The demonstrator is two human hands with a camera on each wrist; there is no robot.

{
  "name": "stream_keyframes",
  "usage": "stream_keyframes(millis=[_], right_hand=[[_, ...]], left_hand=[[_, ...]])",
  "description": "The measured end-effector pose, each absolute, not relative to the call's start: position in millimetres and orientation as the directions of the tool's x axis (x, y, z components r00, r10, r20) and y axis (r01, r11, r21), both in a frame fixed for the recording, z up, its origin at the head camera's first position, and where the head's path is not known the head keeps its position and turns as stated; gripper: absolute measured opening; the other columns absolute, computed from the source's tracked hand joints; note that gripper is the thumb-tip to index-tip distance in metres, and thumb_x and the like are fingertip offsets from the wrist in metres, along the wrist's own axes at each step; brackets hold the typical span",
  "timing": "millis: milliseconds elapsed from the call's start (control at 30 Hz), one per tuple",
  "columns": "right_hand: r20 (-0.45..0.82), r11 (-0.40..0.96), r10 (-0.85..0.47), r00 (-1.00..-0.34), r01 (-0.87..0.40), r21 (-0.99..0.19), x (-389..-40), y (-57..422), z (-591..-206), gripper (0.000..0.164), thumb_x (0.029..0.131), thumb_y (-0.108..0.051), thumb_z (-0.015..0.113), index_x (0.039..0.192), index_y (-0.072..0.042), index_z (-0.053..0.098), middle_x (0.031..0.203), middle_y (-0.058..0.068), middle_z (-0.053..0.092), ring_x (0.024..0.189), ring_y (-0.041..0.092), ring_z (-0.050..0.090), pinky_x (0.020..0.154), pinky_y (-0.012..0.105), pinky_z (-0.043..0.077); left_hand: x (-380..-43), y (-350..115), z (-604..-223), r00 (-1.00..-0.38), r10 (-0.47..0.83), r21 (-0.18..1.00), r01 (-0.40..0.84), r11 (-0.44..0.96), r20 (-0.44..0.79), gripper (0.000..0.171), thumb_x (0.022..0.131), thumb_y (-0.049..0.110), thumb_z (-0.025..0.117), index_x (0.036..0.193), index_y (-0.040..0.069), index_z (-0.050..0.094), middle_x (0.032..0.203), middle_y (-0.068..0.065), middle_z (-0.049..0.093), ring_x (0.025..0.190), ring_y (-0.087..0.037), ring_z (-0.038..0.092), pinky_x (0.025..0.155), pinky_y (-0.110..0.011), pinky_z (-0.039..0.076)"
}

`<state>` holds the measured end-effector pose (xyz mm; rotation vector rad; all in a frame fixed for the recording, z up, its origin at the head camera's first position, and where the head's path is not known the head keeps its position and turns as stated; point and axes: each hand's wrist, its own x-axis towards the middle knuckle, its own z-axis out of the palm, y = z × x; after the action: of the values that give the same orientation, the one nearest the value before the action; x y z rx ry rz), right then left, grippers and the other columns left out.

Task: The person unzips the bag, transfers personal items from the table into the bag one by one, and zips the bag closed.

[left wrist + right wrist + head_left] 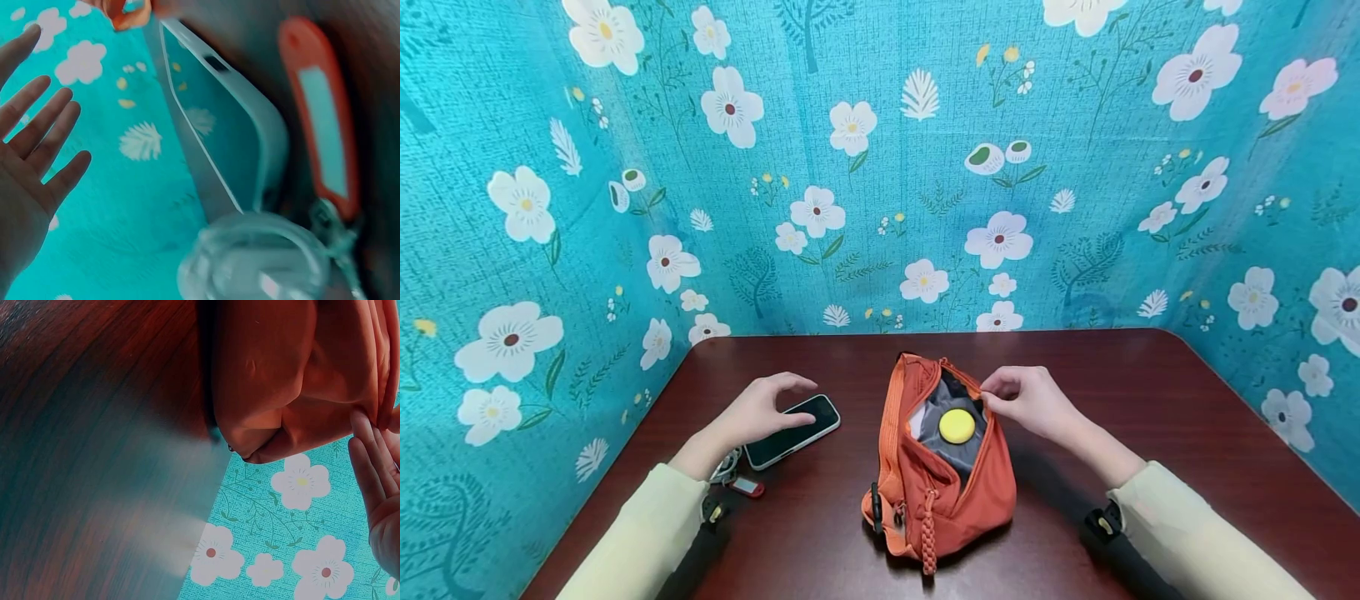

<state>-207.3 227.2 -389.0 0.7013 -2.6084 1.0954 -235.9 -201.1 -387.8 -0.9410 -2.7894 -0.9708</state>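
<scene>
An orange-red fabric bag point(981, 504) stands with its zipped mouth spread, showing a grey lining. Inside lies a round yellow object point(957, 426), beside a partly hidden white item point(917, 422). My right hand point(1033, 404) pinches the right edge of the mouth between thumb and fingers; the right wrist view shows the fingers point(369, 469) against the fabric. Over a smartphone point(822, 413) with a dark screen and pale case, my left hand point(758, 415) hovers with fingers apart. The left wrist view shows that hand point(31, 150) spread and holding nothing, away from the phone point(231, 119).
A red key tag point(747, 487) with a white label lies near the phone's lower end. Beside it is a coiled pale cable point(726, 467), partly hidden by the left wrist. The dark wooden table point(820, 533) meets a blue floral cloth point(880, 208) behind and at the sides.
</scene>
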Motion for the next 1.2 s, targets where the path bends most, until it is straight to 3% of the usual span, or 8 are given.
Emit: stream_keyframes(millis=[167, 700, 1200], right_hand=[[0.376, 0.605, -0.340, -0.862, -0.507, -0.614, -207.4, 226.9, -389.6, 0.009, 0.083, -0.001, 0.072, 0.089, -0.008, 0.072, 0.077, -0.007, 0.067, 0.067, 0.007, 0.063, 0.058, 0.027, 0.050], [0.370, 0.599, -0.340, -0.865, -0.502, -0.624, -206.7, 226.1, -389.1, 0.009, 0.083, -0.001, 0.073, 0.090, -0.008, 0.072, 0.077, -0.005, 0.068, 0.067, 0.008, 0.063, 0.058, 0.027, 0.051], [0.380, 0.596, -0.350, -0.856, -0.517, -0.615, -207.3, 227.2, -390.1, 0.010, 0.083, 0.000, 0.073, 0.089, -0.009, 0.072, 0.077, -0.007, 0.067, 0.067, 0.007, 0.063, 0.058, 0.027, 0.051]], left_hand=[[-239.6, -214.1, -398.4, -0.843, 0.503, 0.580, 0.511, 0.634, 0.193, 0.057, 0.077, 0.029, 0.083, 0.127, 0.010, 0.062, 0.124, -0.012, 0.062, 0.112, -0.035, 0.056, 0.090, -0.051, 0.048], [-247.8, -226.7, -426.3, -0.886, 0.464, 0.547, 0.396, 0.738, 0.014, 0.080, 0.069, 0.033, 0.088, 0.136, 0.007, 0.054, 0.130, -0.013, 0.057, 0.115, -0.031, 0.054, 0.095, -0.050, 0.045], [-253.2, -225.6, -431.6, -0.894, 0.447, 0.483, 0.380, 0.789, -0.027, 0.079, 0.065, 0.032, 0.091, 0.132, 0.007, 0.057, 0.123, -0.009, 0.059, 0.109, -0.029, 0.055, 0.094, -0.048, 0.046]])
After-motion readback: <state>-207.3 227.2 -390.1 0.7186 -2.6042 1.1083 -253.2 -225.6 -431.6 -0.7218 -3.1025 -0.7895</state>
